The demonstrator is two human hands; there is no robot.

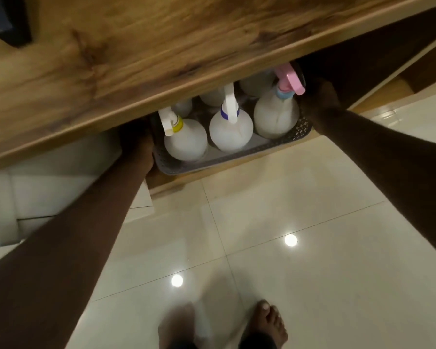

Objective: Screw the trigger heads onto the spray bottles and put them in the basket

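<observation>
A grey perforated basket (212, 161) sits on a low wooden shelf under the table top. My left hand (136, 142) grips its left end and my right hand (322, 102) grips its right end. Inside stand several white spray bottles with trigger heads on. The front row holds one with a white head and yellow collar (184, 142), one with a white head and blue collar (230, 129), and one with a pink head (276, 114). More white bottles behind them are partly hidden by the table edge.
The wooden table top (136, 59) overhangs the basket and fills the upper view, with a dark object (8, 18) at its far left. Glossy cream floor tiles (287, 235) lie below, and my bare feet (222, 326) stand at the bottom.
</observation>
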